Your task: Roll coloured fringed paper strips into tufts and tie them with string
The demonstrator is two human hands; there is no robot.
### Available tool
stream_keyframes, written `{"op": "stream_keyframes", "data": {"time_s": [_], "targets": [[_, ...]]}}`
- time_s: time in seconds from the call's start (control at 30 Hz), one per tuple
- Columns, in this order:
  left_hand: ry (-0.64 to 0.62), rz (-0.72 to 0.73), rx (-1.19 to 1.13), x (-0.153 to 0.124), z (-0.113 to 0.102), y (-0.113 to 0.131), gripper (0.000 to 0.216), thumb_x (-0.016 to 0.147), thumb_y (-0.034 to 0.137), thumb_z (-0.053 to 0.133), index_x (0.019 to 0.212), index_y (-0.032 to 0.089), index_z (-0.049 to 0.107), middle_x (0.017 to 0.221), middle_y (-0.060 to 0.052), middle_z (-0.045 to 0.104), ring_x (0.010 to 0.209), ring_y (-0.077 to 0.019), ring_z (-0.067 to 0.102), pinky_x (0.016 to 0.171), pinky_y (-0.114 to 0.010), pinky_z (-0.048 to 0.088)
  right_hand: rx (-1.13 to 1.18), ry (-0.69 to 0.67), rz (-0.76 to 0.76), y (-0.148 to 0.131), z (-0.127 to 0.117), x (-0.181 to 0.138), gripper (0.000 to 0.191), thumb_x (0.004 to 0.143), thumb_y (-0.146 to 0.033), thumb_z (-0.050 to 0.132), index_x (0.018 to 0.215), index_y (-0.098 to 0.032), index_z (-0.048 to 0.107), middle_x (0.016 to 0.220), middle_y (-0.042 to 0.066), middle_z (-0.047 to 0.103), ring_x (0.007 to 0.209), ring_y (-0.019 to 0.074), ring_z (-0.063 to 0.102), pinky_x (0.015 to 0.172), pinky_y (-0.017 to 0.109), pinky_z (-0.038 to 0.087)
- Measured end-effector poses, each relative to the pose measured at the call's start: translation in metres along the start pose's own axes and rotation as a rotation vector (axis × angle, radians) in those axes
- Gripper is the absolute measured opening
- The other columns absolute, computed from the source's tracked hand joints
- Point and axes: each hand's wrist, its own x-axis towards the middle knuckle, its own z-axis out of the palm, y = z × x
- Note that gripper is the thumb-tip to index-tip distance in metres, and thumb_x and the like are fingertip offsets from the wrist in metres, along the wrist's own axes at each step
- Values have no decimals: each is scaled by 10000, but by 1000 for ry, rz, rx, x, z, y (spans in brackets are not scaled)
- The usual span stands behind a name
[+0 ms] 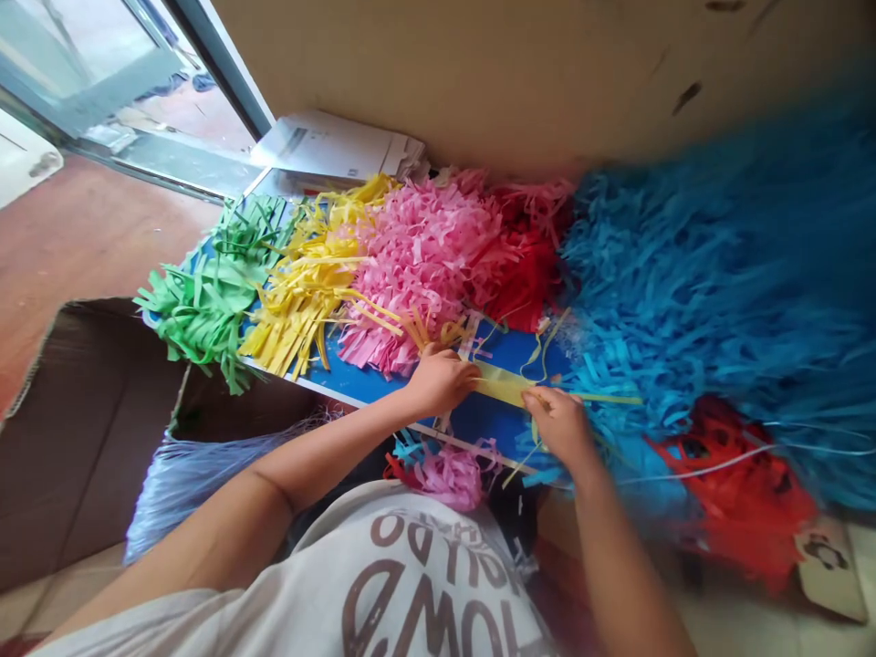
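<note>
My left hand [439, 379] and my right hand [559, 422] both pinch a yellow paper strip [501, 386] that stretches between them over a blue table [362, 379]. Fingers of each hand are closed on an end of the strip. Behind my hands lie piles of cut fringed paper: green [205, 297], yellow [311, 283], pink [424, 255] and red [526, 265]. A big heap of blue fringed paper [725, 283] fills the right side, right beside my right hand.
An open cardboard box [75, 420] stands at the left with a lilac fringed bundle [198, 465] against it. Red cut paper [739, 493] lies at the lower right. A stack of white papers [335, 146] sits by the wall. Small pink scraps [448, 474] rest near my shirt.
</note>
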Motion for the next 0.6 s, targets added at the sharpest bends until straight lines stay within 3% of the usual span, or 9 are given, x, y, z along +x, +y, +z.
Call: {"op": "stream_keyframes", "data": {"time_s": [0.13,0.23,0.33,0.43,0.5,0.53,0.6], "targets": [[7,-148,69,9,4,11,281,943,360,492,982,179,703,775,-63,714,818,-221,648,896,-413,359,-117,77,72,-10,8,4,308,881,-423,521,695,-219,660,771,64,705,770,226,631,737,345,405],[-22,-141,119,14,4,15,275,930,339,485,879,188,709,729,-61,704,803,-225,641,899,-430,354,-41,117,145,-5,9,1,210,828,-413,569,791,-220,643,782,53,703,734,219,634,731,344,432],[-43,-141,123,17,3,15,263,908,338,509,845,192,718,716,-65,703,786,-225,632,889,-434,356,85,174,227,8,-7,-5,228,803,-425,616,891,-214,618,783,56,699,705,221,645,684,334,473],[-50,-139,114,18,2,14,253,889,337,526,826,192,723,703,-65,696,759,-225,624,865,-427,361,-128,437,266,9,-34,-11,265,819,-367,624,1010,-183,634,898,130,712,821,293,662,739,408,483],[-43,-121,110,18,2,13,250,884,339,533,805,193,720,691,-65,691,748,-224,622,850,-423,360,-330,583,167,-5,-44,-10,361,832,-309,614,1156,-150,620,1071,194,694,967,351,646,830,472,458],[-37,-115,111,19,2,13,250,883,341,537,794,192,717,683,-66,689,743,-223,622,843,-421,359,-371,560,75,-15,-44,-8,390,848,-289,600,1214,-151,603,1140,198,679,1030,357,631,880,485,439],[-32,-112,117,19,2,13,256,885,343,539,770,192,710,674,-66,688,739,-223,627,835,-418,357,-333,358,-108,-36,-33,-2,373,899,-267,555,1263,-191,585,1178,153,684,1092,321,616,963,471,396]]}}
